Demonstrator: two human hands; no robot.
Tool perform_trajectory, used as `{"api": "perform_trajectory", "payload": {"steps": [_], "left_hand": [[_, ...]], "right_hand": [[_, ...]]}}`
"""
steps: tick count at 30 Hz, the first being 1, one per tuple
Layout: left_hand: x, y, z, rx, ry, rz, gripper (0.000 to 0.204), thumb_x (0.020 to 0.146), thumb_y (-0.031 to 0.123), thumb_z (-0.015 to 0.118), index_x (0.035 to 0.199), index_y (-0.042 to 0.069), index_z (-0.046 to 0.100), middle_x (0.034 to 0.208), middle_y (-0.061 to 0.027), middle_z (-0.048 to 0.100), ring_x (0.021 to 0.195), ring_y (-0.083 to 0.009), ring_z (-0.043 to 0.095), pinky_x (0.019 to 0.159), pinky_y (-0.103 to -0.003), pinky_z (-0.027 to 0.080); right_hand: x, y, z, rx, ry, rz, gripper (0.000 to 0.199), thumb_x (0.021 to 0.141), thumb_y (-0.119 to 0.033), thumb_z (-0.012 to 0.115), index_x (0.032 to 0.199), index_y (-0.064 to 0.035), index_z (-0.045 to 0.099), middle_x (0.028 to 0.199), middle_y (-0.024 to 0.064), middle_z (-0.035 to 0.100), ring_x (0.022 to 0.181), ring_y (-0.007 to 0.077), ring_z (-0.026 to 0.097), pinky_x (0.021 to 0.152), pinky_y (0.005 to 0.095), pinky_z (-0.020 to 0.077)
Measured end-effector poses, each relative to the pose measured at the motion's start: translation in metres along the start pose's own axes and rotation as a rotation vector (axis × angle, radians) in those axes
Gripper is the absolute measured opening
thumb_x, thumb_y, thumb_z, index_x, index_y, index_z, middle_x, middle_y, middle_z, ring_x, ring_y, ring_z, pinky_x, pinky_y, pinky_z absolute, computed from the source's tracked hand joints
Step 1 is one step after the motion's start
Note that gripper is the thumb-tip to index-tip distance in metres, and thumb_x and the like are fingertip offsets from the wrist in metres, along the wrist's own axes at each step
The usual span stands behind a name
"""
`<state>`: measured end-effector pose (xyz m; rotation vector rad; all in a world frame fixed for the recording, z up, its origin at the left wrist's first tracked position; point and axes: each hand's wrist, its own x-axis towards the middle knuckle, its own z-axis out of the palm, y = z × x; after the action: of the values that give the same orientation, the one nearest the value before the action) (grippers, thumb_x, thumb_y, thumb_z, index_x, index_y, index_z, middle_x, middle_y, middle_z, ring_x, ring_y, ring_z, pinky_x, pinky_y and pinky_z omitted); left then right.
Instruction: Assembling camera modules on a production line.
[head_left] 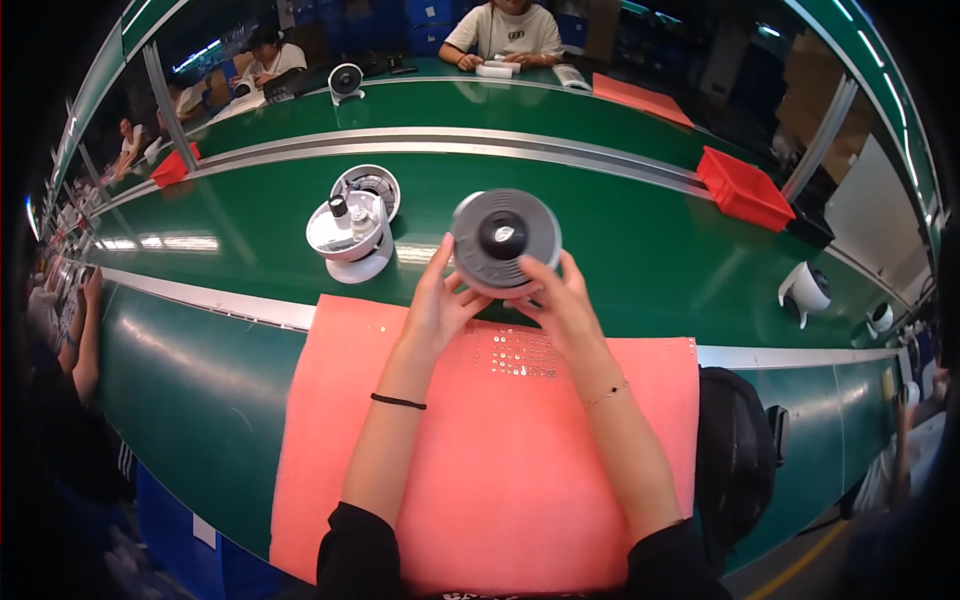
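Observation:
Above the far edge of a pink foam mat (480,460), a round grey housing with a black domed centre (470,235) is held up between both my hands. My left hand (436,312) closes on its lower left side. On the lower right, my right hand (568,308) grips it, with a finger lying over the front near the dome. Its back is hidden. Beneath my hands, small shiny metal pieces (522,355) lie in rows on the mat. To the left stands an opened white round device (350,245) on a base, its inner parts showing.
The green conveyor belt (640,270) runs across in front. Red bins (745,188) sit at its far right and far left. White round devices (808,292) stand along the right. A black bag (735,450) is beside the mat. Other people (505,35) work across the line and at both sides.

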<state>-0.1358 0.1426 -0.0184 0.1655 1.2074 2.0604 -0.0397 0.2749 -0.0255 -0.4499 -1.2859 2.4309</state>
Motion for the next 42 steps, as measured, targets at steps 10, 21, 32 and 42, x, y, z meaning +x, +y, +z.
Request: {"api": "perform_trajectory", "payload": {"steps": [10,21,32,42], "left_hand": [[0.010,0.048,-0.072,-0.036,0.535,0.510,0.102,0.074,0.011,0.069,0.138,0.013,-0.010,0.140,-0.0101,0.022,0.129,-0.0254,0.027,0.106,-0.049,0.012],[0.042,0.031,-0.104,0.150,0.554,0.445,0.083,0.080,0.030,0.068,0.138,0.010,0.012,0.137,-0.0099,0.005,0.124,-0.0273,0.028,0.094,-0.047,0.037],[0.029,0.018,-0.066,-0.017,0.492,0.411,0.066,0.087,0.018,0.058,0.138,0.010,0.016,0.134,-0.0101,0.033,0.123,-0.0231,0.036,0.100,-0.041,0.032],[0.004,0.069,-0.067,0.274,0.434,0.374,0.041,0.085,0.025,0.061,0.111,-0.005,0.053,0.096,-0.0097,0.060,0.082,-0.0126,0.062,0.068,-0.021,0.052]], "right_hand": [[0.028,0.004,-0.068,0.424,0.455,-0.007,0.074,0.076,-0.038,0.072,0.126,0.0007,0.034,0.125,0.0161,0.038,0.113,0.0301,0.044,0.095,0.0473,0.0390],[-0.010,0.060,0.015,-1.236,-0.221,-0.657,0.009,0.076,-0.010,0.058,0.084,-0.0040,0.058,0.076,0.0074,0.056,0.068,0.0207,0.058,0.060,0.0354,0.0480],[-0.016,0.064,0.018,-1.308,-0.209,-0.730,0.010,0.073,-0.007,0.059,0.082,-0.0039,0.055,0.078,0.0089,0.052,0.075,0.0249,0.055,0.066,0.0359,0.0468],[-0.009,0.036,0.017,-1.255,-0.194,-0.755,0.017,0.075,-0.005,0.060,0.092,-0.0059,0.059,0.085,0.0066,0.054,0.077,0.0235,0.056,0.064,0.0347,0.0475]]}}
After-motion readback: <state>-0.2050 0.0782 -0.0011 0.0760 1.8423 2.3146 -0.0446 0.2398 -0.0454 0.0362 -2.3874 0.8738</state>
